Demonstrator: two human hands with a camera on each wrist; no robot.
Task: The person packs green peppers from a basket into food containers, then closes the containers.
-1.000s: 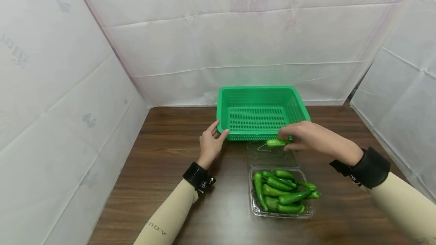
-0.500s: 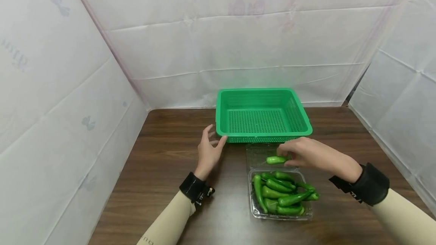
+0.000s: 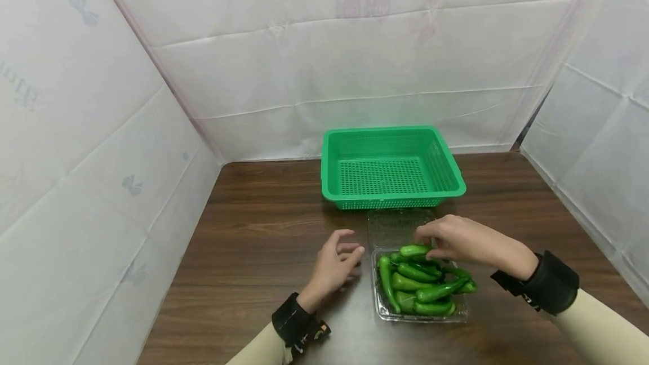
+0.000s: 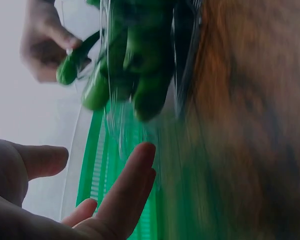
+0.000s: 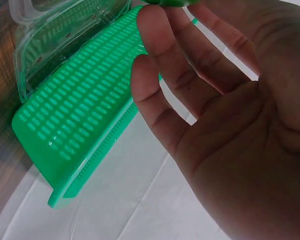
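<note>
A clear plastic clamshell box [image 3: 379, 310] on the table holds a heap of green peppers [image 3: 412, 285]. At the heap's far side, my right hand [image 3: 463, 241] pinches a green pepper [image 3: 413, 250] between thumb and fingers, low over the other peppers. In the left wrist view that hand [image 4: 45, 42] also shows, blurred, behind the box. My left hand [image 3: 332, 266] is just left of the box, fingers spread and loosely bent, holding nothing. The right wrist view catches only a sliver of the pepper [image 5: 170, 2] at the fingertips.
Behind the box stands a green plastic basket [image 3: 392, 198] with a slotted floor. The box's clear lid [image 3: 395, 228] lies folded back between them. White sheeting [image 3: 304, 66] walls the dark wooden table [image 3: 243, 252] at the back and sides.
My right hand has brought the pepper from near the basket's front rim down toward the box. My left hand has left the basket's front left corner and come nearer to the box.
</note>
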